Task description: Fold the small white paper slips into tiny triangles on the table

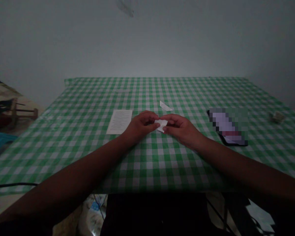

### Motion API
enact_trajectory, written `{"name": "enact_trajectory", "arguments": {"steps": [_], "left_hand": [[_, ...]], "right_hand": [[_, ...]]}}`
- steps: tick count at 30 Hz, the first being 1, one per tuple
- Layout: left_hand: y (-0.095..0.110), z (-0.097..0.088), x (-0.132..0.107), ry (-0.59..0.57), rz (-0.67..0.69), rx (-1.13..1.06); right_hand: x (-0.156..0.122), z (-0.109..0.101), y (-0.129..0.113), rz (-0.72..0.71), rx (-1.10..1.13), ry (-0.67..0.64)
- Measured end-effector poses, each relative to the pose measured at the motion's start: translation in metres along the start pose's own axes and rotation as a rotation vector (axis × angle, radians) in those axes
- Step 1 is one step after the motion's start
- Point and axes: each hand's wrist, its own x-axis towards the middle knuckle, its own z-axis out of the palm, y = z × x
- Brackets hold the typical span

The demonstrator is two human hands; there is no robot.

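Between my two hands is a small piece of white paper (pixel 161 124), which looks folded. My left hand (pixel 144 123) pinches its left side with thumb and fingers. On the other side, my right hand (pixel 180 127) grips the right edge the same way. The fingertips of both hands nearly meet at the paper's far edge and hide part of it. A printed sheet (pixel 119 122) lies flat just left of my left hand. Beyond the hands rests a small printed paper piece (pixel 165 106) with slanted sides.
A green and white checked cloth (pixel 162 164) covers the table. To the right lies a phone (pixel 227 127), its screen blurred out. A small object (pixel 276 117) I cannot make out sits near the right edge. A blue plastic stool (pixel 1 144) and a black cable (pixel 13 185) are at left.
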Motion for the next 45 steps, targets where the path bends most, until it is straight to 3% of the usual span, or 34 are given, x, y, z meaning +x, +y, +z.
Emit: {"name": "enact_trajectory", "arguments": {"steps": [6,14,28,30,33,37,41,45], "left_hand": [[0.005,0.001,0.0,0.017,0.015,0.063],[0.011,0.006,0.001,0.053,-0.139,-0.067],[0.007,0.001,0.001,0.133,-0.127,-0.074],[0.007,-0.001,0.001,0.143,-0.108,0.003],[0.009,-0.006,0.0,0.1,-0.029,0.304],[0.008,-0.009,-0.001,-0.013,0.12,0.59],[0.005,-0.01,-0.001,-0.061,0.203,0.72],[0.004,-0.008,-0.001,-0.151,0.202,0.921]], "right_hand": [[0.0,-0.001,-0.001,0.01,-0.041,-0.004],[0.001,-0.002,0.003,-0.027,-0.085,-0.017],[0.004,-0.005,0.001,-0.004,-0.139,0.029],[0.006,-0.008,0.003,-0.004,-0.143,0.078],[0.009,-0.013,0.006,-0.055,-0.198,0.142],[0.008,-0.017,0.004,-0.18,-0.473,0.154],[0.006,-0.019,-0.001,-0.367,-0.823,0.078],[0.007,-0.019,-0.001,-0.455,-0.993,-0.042]]}}
